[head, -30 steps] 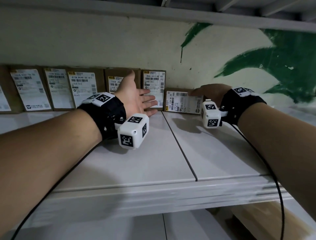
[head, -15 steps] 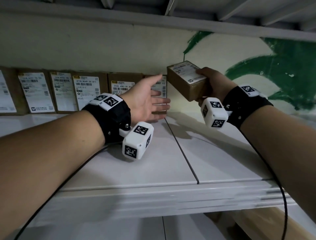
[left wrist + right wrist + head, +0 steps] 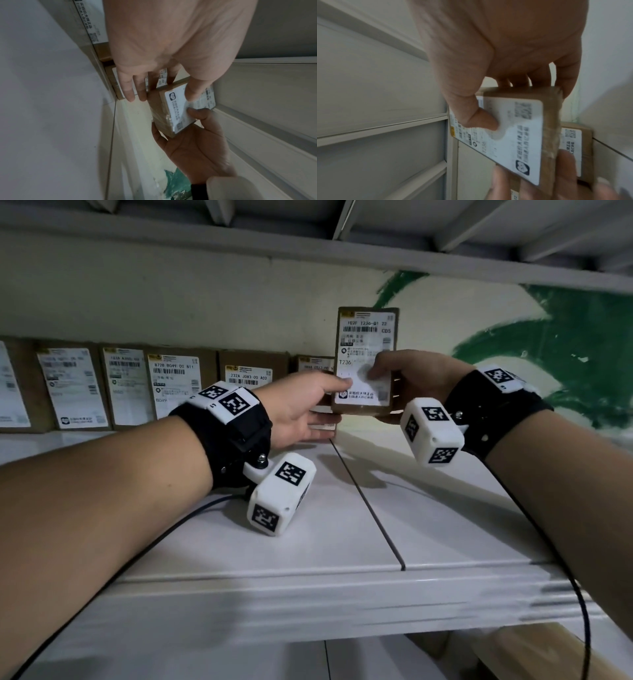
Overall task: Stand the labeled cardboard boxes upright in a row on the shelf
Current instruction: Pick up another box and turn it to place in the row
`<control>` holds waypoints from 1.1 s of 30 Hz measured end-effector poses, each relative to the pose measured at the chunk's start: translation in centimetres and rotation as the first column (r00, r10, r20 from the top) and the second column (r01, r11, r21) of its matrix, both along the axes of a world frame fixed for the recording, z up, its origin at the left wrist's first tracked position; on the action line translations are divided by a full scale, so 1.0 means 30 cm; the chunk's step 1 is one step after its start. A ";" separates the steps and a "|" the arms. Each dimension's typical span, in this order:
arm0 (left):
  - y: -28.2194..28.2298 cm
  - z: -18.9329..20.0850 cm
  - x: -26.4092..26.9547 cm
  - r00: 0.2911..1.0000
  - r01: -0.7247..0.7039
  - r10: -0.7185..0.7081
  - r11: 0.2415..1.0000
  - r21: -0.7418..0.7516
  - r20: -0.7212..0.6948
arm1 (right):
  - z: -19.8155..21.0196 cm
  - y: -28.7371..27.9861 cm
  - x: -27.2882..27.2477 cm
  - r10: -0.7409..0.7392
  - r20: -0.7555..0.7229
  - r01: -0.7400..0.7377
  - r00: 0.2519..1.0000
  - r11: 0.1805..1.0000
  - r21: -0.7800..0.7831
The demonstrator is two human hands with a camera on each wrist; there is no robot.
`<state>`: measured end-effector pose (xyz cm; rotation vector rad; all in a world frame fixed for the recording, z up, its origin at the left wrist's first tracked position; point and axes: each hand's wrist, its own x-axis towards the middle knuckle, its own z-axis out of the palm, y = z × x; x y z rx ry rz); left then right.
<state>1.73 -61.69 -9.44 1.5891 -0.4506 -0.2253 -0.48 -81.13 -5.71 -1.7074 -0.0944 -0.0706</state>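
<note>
A brown cardboard box (image 3: 364,344) with a white barcode label is held upright in the air, just right of the row's end. My right hand (image 3: 380,373) grips it, thumb (image 3: 481,119) on the label and fingers behind. My left hand (image 3: 325,405) meets its lower left corner, its thumb (image 3: 192,93) on the label and one finger behind the edge; the other fingers stay straight. Several labeled boxes (image 3: 174,385) stand upright in a row against the wall, ending at one (image 3: 311,364) partly hidden by my left hand.
The white shelf (image 3: 274,542) has a seam running front to back below the held box. The wall with green paint (image 3: 548,337) backs the shelf to the right of the row. Another shelf's beam (image 3: 308,251) is close overhead. A wooden surface (image 3: 534,652) lies below right.
My right hand lifted the box from lying flat on the shelf and turned it upright with the label facing me. My left hand moved right and took hold of its lower corner.
</note>
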 end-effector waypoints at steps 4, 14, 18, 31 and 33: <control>0.006 0.008 0.022 0.992 -0.102 0.104 0.994 -0.039 0.066 | -0.003 0.015 0.004 0.115 -0.005 -0.115 0.993 0.991 -0.063; 0.031 0.027 0.053 0.955 -0.222 0.264 0.938 -0.265 0.133 | -0.013 0.037 0.012 0.151 -0.061 -0.156 0.987 0.984 -0.088; 0.026 0.034 0.047 0.963 -0.181 0.225 0.949 -0.258 0.149 | -0.008 0.029 0.008 0.087 0.060 -0.087 0.994 0.996 -0.003; 0.089 0.010 0.116 0.979 -0.197 0.204 0.962 -0.188 0.020 | -0.037 0.009 0.045 -0.141 0.094 0.131 0.986 0.986 0.100; 0.088 0.011 0.124 0.968 -0.238 0.248 0.949 -0.206 0.025 | -0.052 0.012 0.072 -0.078 0.033 0.074 0.996 0.991 0.107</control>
